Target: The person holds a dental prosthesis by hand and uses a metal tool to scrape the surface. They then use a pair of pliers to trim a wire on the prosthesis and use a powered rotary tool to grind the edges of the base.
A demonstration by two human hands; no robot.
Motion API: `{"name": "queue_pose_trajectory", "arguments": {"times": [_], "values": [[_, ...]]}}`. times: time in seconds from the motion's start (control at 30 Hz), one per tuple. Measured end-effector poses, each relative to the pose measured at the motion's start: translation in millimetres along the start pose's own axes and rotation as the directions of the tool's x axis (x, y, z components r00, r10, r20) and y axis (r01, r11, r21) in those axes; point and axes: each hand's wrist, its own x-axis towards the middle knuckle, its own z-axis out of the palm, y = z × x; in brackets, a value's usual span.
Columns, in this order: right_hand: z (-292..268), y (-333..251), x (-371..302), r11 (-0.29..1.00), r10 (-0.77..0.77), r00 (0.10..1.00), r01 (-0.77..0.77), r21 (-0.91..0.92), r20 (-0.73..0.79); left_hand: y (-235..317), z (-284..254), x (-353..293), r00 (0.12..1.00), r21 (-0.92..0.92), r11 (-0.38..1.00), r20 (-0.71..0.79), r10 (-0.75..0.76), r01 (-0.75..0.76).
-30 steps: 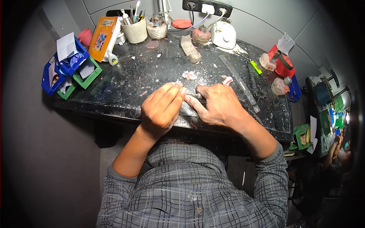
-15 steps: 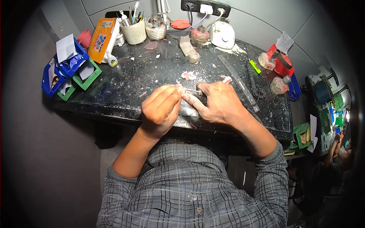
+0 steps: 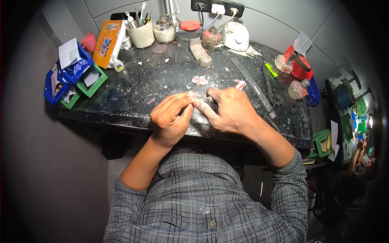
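At the front edge of the black worktable point(image 3: 121, 93), both my hands meet fingertip to fingertip. My right hand point(image 3: 233, 109) is wrapped round a rotary handpiece point(image 3: 209, 99), dark with a metal nose pointing left. The fingers of my left hand point(image 3: 172, 117) are pinched around a small pale piece point(image 3: 190, 94), mostly hidden by the fingertips. Whitish dust coats my right thumb and index finger. Just beyond the hands lie a pink-and-white denture-like piece point(image 3: 199, 80) and a second pink-and-white piece point(image 3: 240, 84).
A steel ruler point(image 3: 253, 87) and a coiled black cord point(image 3: 268, 85) lie right. Blue and green bins point(image 3: 91, 81) stack at left. Behind stand a woven tool cup point(image 3: 142, 35), a grey block point(image 3: 200, 52) and a white device point(image 3: 236, 37). Another person sits far right.
The left hand's fingers have shifted slightly around the small piece, and both hands stay together. The view has moved a little; the things on the table keep their places.
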Motion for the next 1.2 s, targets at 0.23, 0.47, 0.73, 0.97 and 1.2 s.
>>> {"name": "queue_pose_trajectory", "arguments": {"times": [0.23,0.47,0.73,0.97,1.2], "values": [[-0.9,-1.3,0.1,1.000,0.006,1.000,-0.006,0.013,0.005,1.2,1.9,0.2,1.000,0.007,1.000,-0.025,-0.005,0.005],[1.9,-0.8,0.0,0.999,0.008,1.000,-0.008,0.034,0.002,1.6,1.4,-2.2,0.999,-0.008,0.999,-0.024,-0.041,0.041],[1.6,-2.0,-1.8,0.998,0.016,0.999,-0.014,0.057,-0.046,-1.4,4.3,-5.8,0.986,-0.162,0.976,-0.054,-0.159,0.148],[2.8,-2.1,-1.2,0.999,0.024,0.999,-0.022,0.045,-0.040,-7.6,5.2,-15.6,0.963,-0.258,0.929,0.029,-0.267,0.265],[-8.2,3.8,1.0,0.997,0.046,0.999,-0.048,0.061,0.020,4.0,1.0,-7.5,0.834,-0.665,0.543,0.235,-0.500,0.513]]}}
